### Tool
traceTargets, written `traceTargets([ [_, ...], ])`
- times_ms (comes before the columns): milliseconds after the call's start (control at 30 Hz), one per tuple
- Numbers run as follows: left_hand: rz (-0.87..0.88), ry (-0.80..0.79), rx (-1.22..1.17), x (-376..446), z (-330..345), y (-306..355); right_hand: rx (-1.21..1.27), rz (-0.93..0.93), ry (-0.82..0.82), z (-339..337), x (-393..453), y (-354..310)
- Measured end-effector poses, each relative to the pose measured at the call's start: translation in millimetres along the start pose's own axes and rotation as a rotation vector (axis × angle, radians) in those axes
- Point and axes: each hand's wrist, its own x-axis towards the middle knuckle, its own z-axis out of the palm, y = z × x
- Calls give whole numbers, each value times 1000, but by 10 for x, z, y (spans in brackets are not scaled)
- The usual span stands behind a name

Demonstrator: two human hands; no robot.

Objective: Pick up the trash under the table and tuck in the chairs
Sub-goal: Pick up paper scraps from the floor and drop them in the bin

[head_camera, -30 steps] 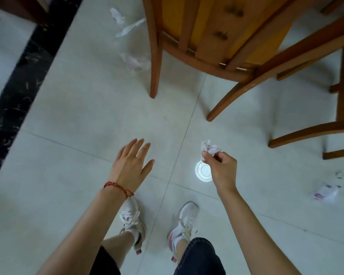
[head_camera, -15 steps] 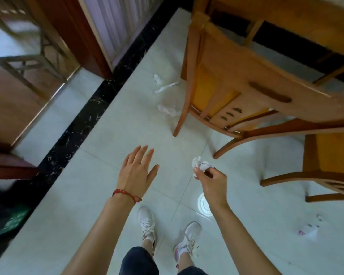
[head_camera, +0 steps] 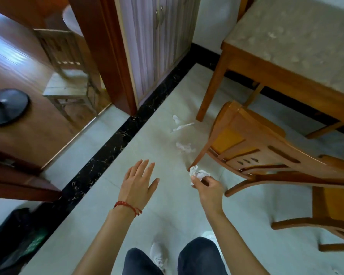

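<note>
My left hand (head_camera: 137, 182) is stretched out over the pale floor tiles (head_camera: 167, 219), palm down, fingers spread and holding nothing, a red cord bracelet (head_camera: 127, 206) at the wrist. My right hand (head_camera: 208, 187) is raised beside it, fingers pinched around a crumpled white tissue (head_camera: 198, 172) that sticks up above the knuckles. More trash lies on the floor ahead of both hands: a crumpled scrap (head_camera: 184, 147) just beside the front leg of the nearest chair (head_camera: 266, 153), and two twisted strips (head_camera: 180, 124) farther on, near the leg of the worktop (head_camera: 286, 42). The chair stands pulled out from the worktop, angled towards me. A second chair (head_camera: 336, 211) sits at the right edge. My knees and one white shoe (head_camera: 158, 255) show below.
</note>
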Motion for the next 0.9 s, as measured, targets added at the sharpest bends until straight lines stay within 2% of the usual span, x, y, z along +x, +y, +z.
traceTargets([
  [233, -21, 5, 28, 526, -302, -251, -47, -3, -3, 338, 439, -273],
  [633, 42, -54, 108, 2147, -772, -469, -53, 44, 8, 846, 1812, -846],
  [800, 85, -39, 141, 2747, -970, -477, -55, 62, 71, 919, 2244, -1066],
  [900, 142, -87, 153, 3090, -1035, -425, -39, 76, 131, 919, 2432, -1145],
])
